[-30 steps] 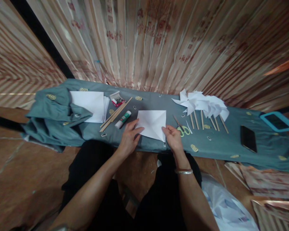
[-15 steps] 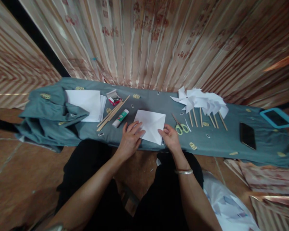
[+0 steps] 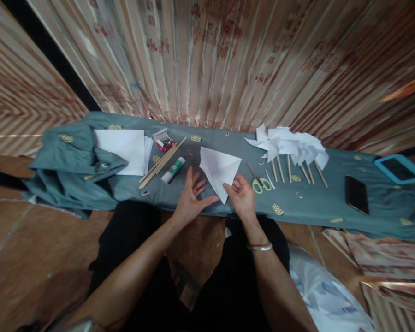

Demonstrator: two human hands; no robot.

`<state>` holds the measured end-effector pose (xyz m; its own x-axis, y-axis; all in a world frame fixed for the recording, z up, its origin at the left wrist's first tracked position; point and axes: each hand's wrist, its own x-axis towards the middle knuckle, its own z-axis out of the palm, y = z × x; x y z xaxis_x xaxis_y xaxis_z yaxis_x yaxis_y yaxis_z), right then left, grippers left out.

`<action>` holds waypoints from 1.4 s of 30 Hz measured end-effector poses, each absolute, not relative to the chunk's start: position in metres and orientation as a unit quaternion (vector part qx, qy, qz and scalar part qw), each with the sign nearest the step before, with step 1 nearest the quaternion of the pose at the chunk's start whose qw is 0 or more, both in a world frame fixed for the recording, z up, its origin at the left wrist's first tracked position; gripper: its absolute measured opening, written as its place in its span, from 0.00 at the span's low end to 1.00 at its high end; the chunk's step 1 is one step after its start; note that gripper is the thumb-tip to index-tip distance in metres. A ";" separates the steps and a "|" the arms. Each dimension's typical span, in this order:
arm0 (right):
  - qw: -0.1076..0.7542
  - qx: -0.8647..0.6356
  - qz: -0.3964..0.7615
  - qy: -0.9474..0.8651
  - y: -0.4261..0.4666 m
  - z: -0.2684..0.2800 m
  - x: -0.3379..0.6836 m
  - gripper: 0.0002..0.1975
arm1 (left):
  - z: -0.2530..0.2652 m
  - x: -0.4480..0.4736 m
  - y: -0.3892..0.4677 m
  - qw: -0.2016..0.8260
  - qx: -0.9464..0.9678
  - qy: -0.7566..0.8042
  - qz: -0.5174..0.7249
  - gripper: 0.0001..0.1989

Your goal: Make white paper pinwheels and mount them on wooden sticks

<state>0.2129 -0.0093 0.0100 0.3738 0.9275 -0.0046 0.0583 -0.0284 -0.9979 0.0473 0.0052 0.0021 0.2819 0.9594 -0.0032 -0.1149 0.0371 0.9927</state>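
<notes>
A creased white sheet of paper [image 3: 220, 168] stands partly lifted off the cloth, one corner pointing toward me. My right hand [image 3: 241, 194] pinches its right side near that lower corner between thumb and fingers. On the other side, my left hand [image 3: 192, 196] is spread, its thumb reaching toward the lower corner and its fingers beside the left edge. Whether the left thumb touches the paper I cannot tell. Left of the paper lies a glue stick [image 3: 173, 170], and to the right a pair of green-handled scissors [image 3: 261, 185].
Wooden sticks [image 3: 159, 167] and an open small red box [image 3: 164, 142] lie left, near stacked white paper [image 3: 121, 150]. Several white paper pinwheels [image 3: 287, 143] on sticks lie right. A dark phone [image 3: 356, 194] and a blue-framed device [image 3: 399, 168] rest at the far right of the cloth-covered bench [image 3: 311, 203].
The paper has turned and been raised from lying flat, so a corner now points toward me. My left hand has opened wider and let go of the paper's left part.
</notes>
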 end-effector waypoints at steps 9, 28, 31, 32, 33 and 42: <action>0.545 -0.594 0.354 -0.474 -0.012 0.018 0.211 0.17 | 0.005 0.052 0.014 0.602 0.381 0.484 0.508 0.23; 0.296 -0.841 0.128 -0.433 -0.019 0.033 0.293 0.17 | 0.068 0.047 0.024 0.669 0.223 0.413 0.576 0.24; 0.487 -0.733 0.330 -0.341 -0.020 0.036 0.276 0.24 | 0.079 0.050 0.049 0.652 0.255 0.384 0.602 0.19; 0.532 -0.681 0.395 -0.313 -0.021 0.037 0.268 0.27 | 0.080 0.052 0.058 0.646 0.267 0.377 0.608 0.18; 0.560 -0.638 0.442 -0.290 -0.022 0.037 0.258 0.27 | 0.081 0.053 0.066 0.638 0.273 0.373 0.615 0.17; 0.503 -0.519 0.621 -0.303 -0.035 0.030 0.206 0.28 | 0.054 0.049 0.102 0.605 0.275 0.383 0.642 0.18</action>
<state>0.2057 -0.0354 0.0298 0.0447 0.9393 -0.3402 -0.3111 -0.3106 -0.8982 0.0491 0.1018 0.0539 -0.1166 0.9871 -0.1098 -0.5660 0.0248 0.8241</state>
